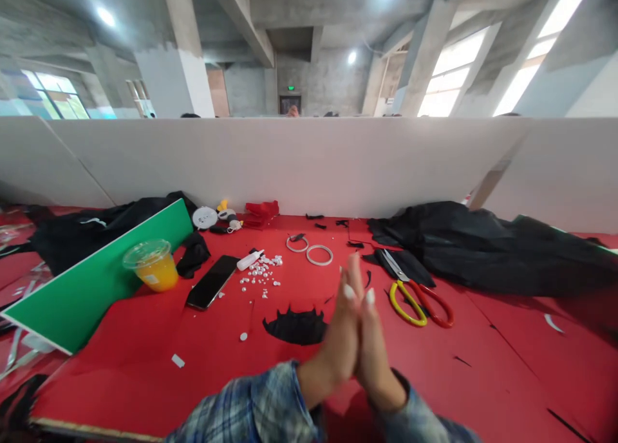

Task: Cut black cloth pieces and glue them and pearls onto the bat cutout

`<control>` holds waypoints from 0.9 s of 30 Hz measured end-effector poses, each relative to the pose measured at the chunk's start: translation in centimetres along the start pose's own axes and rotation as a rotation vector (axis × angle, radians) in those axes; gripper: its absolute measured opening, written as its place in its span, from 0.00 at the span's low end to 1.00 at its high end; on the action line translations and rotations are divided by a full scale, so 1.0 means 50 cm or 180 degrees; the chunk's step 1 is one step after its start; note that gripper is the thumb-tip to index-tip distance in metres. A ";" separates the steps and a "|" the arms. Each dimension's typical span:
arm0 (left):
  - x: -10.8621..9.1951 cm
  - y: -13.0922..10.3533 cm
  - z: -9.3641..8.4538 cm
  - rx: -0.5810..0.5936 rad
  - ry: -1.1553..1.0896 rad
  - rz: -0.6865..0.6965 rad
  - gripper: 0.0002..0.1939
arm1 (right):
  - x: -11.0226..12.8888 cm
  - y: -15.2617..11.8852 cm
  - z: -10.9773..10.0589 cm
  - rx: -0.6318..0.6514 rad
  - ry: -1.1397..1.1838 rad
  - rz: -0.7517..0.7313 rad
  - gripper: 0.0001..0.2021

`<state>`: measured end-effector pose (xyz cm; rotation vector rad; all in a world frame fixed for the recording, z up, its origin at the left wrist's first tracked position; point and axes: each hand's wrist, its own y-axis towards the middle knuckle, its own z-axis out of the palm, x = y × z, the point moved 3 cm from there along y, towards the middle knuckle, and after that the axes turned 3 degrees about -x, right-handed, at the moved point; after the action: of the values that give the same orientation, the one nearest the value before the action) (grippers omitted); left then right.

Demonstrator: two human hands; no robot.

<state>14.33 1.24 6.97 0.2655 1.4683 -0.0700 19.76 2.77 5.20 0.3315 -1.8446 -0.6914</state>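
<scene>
Palm against palm, my left hand (340,337) and my right hand (373,346) are raised over the red table, fingers stretched out and pointing away from me. Nothing shows between the palms, though their inner faces are hidden. Just left of my hands lies a black fabric piece (297,327) with a jagged upper edge. Scissors (415,298) with one yellow and one red handle rest to the right, blades on black cloth. Beyond my hands are two pale rings (319,255), and further left white pearl beads (261,272) lie scattered by a small white bottle (250,260).
A black phone (213,282) lies left of the beads. Behind it, a cup of orange drink (157,272) stands against a slanted green board (103,282). Black fabric (463,246) is heaped at the right, and a white partition (290,163) closes off the back.
</scene>
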 end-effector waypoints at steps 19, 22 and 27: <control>0.100 -0.090 -0.444 -0.0732 0.3549 0.0515 0.11 | -0.080 -0.174 -0.188 0.2137 -0.1467 -0.0842 0.26; 0.082 -0.026 -0.436 -0.0764 0.3552 0.0664 0.10 | -0.093 -0.166 -0.208 0.1164 -0.1379 -0.0823 0.15; 0.090 0.102 -0.411 -0.0990 0.3402 0.0885 0.08 | -0.114 -0.154 -0.239 -0.0178 -0.1242 -0.0002 0.06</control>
<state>-4.10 11.22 1.58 0.2585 2.4429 0.6078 32.18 -3.89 -0.86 0.1672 -2.1874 -0.8516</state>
